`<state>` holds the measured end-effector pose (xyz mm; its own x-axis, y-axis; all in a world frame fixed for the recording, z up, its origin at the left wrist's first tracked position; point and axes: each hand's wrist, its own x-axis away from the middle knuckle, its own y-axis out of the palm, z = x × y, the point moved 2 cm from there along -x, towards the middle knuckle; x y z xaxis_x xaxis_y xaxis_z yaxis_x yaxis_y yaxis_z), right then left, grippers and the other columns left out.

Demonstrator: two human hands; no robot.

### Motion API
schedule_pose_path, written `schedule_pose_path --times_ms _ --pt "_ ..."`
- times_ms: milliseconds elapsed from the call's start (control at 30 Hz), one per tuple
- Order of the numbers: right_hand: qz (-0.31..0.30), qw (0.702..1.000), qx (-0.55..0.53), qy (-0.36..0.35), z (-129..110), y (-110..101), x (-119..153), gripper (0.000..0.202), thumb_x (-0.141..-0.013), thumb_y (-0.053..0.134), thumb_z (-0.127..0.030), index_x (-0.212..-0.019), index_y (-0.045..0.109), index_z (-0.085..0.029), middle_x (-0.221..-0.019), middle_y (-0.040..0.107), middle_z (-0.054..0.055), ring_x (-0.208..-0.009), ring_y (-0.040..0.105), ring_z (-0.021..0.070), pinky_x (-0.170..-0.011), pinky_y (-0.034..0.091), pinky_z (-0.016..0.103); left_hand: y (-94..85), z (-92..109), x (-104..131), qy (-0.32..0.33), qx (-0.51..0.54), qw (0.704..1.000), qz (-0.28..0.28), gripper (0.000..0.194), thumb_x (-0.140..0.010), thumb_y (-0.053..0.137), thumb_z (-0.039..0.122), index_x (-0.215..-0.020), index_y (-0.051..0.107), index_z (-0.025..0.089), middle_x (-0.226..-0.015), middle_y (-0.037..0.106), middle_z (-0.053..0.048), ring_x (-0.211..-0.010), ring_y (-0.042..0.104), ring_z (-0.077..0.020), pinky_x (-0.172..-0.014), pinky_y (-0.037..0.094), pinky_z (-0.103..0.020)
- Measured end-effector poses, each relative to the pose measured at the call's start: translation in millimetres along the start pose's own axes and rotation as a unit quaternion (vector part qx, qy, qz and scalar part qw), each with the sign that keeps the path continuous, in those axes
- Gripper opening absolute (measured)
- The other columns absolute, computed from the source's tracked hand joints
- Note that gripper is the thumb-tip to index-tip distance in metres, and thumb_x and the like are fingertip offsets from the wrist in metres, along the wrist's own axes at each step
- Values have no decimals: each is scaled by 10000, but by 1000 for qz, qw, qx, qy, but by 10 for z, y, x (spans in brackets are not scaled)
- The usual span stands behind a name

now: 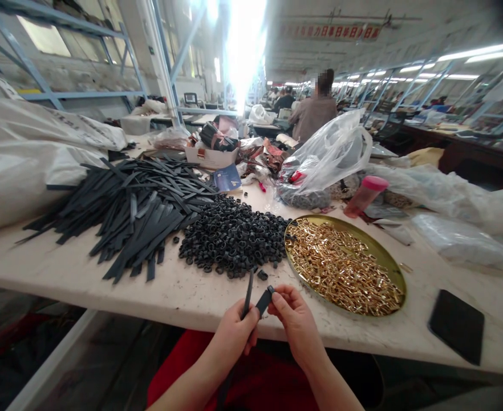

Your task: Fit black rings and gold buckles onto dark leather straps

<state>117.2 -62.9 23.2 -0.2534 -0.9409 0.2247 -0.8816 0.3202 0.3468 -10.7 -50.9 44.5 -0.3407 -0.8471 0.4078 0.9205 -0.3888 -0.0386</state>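
Note:
My left hand (236, 330) is closed round a black strap (263, 302), folded so that one length stands up and another points toward my right hand. My right hand (296, 319) pinches the tip of that strap between thumb and fingers. Something small and dark sits at the tip, perhaps a loop; its detail is too small to make out. Just beyond my hands lies a heap of small black loops (230, 237), with one loose loop (262, 275) nearest the fingers. To the right, a round golden tray (388, 260) holds many small gold metal buckle-like pieces (341, 265).
A pile of black strips (136, 211) spreads over the table at left, beside big white sacks (29, 160). A black phone-like slab (457, 325) lies at right. Behind are a pink-lidded jar (365, 197), a clear plastic bag (328, 154) and a blue booklet (227, 178). A person (315, 111) is farther back.

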Motion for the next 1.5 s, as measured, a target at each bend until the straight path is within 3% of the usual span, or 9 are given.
schedule_pose_path --times_ms 167,467,600,800,933,1067,1167,1267,1500 --pt "7 996 82 -22 1 -49 0 256 -677 648 -410 -698 567 -168 -591 541 -33 -568 485 93 -578 404 220 2 -60 -15 5 -29 999 -27 222 -747 387 406 -725 415 187 -362 404 91 -273 288 -57 -307 214 -160" --pt "-47 967 244 -58 -30 -106 33 263 -683 629 -396 -815 643 -170 -693 612 15 -643 517 143 -629 414 269 -182 40 -87 78 -250 963 -62 150 -740 401 253 -606 408 184 -456 393 66 -429 374 -85 -428 245 -199" --pt "-73 975 207 -29 82 -57 29 261 -687 622 -401 -796 621 -164 -618 585 -4 -548 504 124 -538 405 250 -205 100 -102 112 -297 947 -59 155 -724 424 228 -579 424 173 -534 438 44 -528 409 -102 -477 246 -209" --pt "-3 990 144 -12 231 -31 -37 395 -683 632 -383 -992 509 -170 -636 556 -26 -547 514 119 -546 425 249 -165 50 -159 35 -194 971 -139 262 -827 341 324 -982 486 170 -584 542 35 -461 491 -121 -490 364 -212" --pt "-24 978 205 -24 234 -9 -62 478 -747 562 -359 -1168 412 -189 -640 574 -23 -566 532 137 -550 427 258 -196 106 -297 86 -183 975 -94 368 -825 406 356 -1147 458 186 -863 627 -31 -753 567 -167 -688 396 -234" --pt "9 935 339 -101 -64 -245 -225 356 -770 527 -370 -1086 519 -207 -763 622 22 -688 563 173 -654 424 287 -221 67 -470 117 -216 964 -102 276 -820 401 393 -818 573 177 -762 609 -8 -728 535 -178 -644 356 -229" --pt "101 844 500 -164 -412 -577 -431 207 -791 486 -347 -890 591 -199 -862 610 64 -784 545 202 -719 390 310 -254 -11 -553 100 -251 961 -59 269 -801 391 380 -668 508 178 -599 497 26 -608 474 -157 -555 304 -230" --pt "99 757 624 -164 -600 -781 -642 166 -799 458 -291 -805 587 -187 -819 579 73 -740 514 204 -689 354 322 -254 -37 -579 93 -248 964 -24 251 -780 369 367 -635 464 185 -585 449 32 -615 462 -158 -562 299 -238" --pt "53 775 609 -159 -584 -791 -828 119 -692 544 -168 -574 538 -185 -648 536 25 -620 469 161 -606 302 289 -200 -12 -510 95 -250 964 -4 246 -757 360 375 -599 413 194 -550 407 41 -577 426 -142 -544 277 -241"
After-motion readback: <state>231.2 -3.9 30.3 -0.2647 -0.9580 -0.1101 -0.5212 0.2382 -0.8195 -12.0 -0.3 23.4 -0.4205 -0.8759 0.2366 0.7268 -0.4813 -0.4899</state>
